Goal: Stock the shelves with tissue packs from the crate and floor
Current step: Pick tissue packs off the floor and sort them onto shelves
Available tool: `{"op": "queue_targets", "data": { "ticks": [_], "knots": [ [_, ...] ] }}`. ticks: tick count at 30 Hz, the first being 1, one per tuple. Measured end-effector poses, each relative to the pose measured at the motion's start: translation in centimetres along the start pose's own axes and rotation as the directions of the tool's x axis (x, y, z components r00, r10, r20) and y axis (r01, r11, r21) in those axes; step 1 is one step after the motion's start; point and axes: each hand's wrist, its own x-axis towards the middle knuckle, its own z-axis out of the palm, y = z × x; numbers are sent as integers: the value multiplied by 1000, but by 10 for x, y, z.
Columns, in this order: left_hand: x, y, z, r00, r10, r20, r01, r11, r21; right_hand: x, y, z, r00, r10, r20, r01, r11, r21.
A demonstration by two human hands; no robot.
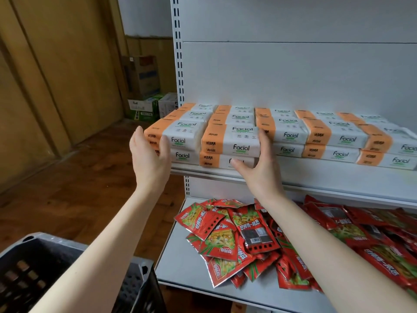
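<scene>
Left hand (150, 159), right hand (259, 168) against tissue packs (230, 141), shelf (316, 177) (wood floor (90, 177))

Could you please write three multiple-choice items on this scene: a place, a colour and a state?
1. The red snack packets lie: A in a basket; B on the lower shelf, below the tissue packs; C on the floor.
2. The tissue packs' bands are: A blue; B green; C orange.
3. The hands: A press flat against the packs; B grip a bottle; C hang idle.
Answers: B, they litter that shelf; C, orange ends show; A, left hand and right hand flank the stacks with straight fingers.
</scene>
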Motion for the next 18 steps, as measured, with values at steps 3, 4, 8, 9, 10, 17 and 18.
{"op": "queue_targets", "data": {
  "ticks": [3,4,8,9,10,17,18],
  "knots": [
    [0,0,4,997,-41,65,46,995,-84,2,-1,1,1000,15,7,-15,1000,-2],
    [0,-2,6,997,-31,64,37,996,-83,3,-2,1,1000,17,11,-17,1000,-9],
    [2,-5,8,998,-39,51,42,997,-62,5,-2,4,1000,25,4,-25,999,-35],
    [2,-5,8,998,-43,53,46,997,-56,5,-2,4,1000,29,0,-29,999,-36],
    [2,-4,8,998,-42,52,45,998,-52,6,-2,4,999,34,-3,-34,999,-37],
    [0,-7,11,996,-40,76,44,997,-56,8,-1,5,999,50,-1,-50,997,-58],
    [1,-9,12,996,-38,78,43,997,-69,8,-2,6,999,53,0,-53,997,-65]
  ]
}}
